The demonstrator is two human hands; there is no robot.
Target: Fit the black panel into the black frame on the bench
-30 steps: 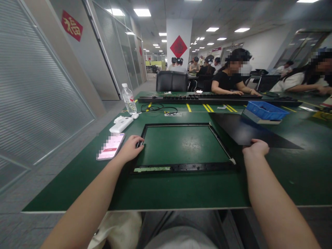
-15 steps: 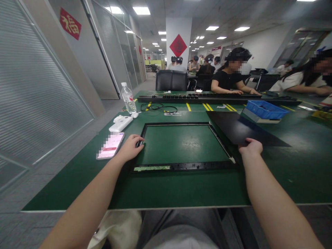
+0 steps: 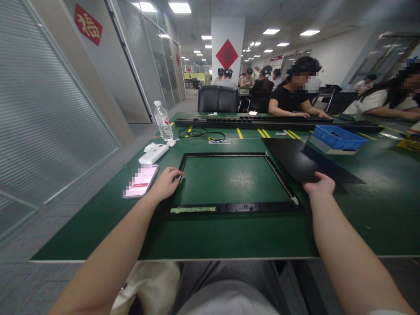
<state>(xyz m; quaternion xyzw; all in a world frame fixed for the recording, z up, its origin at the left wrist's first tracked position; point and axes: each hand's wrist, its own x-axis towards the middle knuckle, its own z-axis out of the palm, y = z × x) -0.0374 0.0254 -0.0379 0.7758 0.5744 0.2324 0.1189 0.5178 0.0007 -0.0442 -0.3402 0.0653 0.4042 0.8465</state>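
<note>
A black rectangular frame [image 3: 229,208] lies flat on the green table [image 3: 229,236] in front of me. My left hand [image 3: 166,183] rests on the frame's left side, fingers curled over its edge. A black flat panel [image 3: 295,159] lies to the right of the frame. My right hand [image 3: 319,184] grips the panel's near edge, fingers closed on it.
A phone [image 3: 141,180] lies left of my left hand, with a white device [image 3: 153,153] and a water bottle [image 3: 163,122] behind it. A blue tray [image 3: 337,138] stands at the right rear. Cables [image 3: 200,133] and a long black bar [image 3: 262,122] lie further back. Other people sit at the far tables.
My right hand has drawn the black panel leftward, closer to the frame. My left hand has stayed on the frame's left side.
</note>
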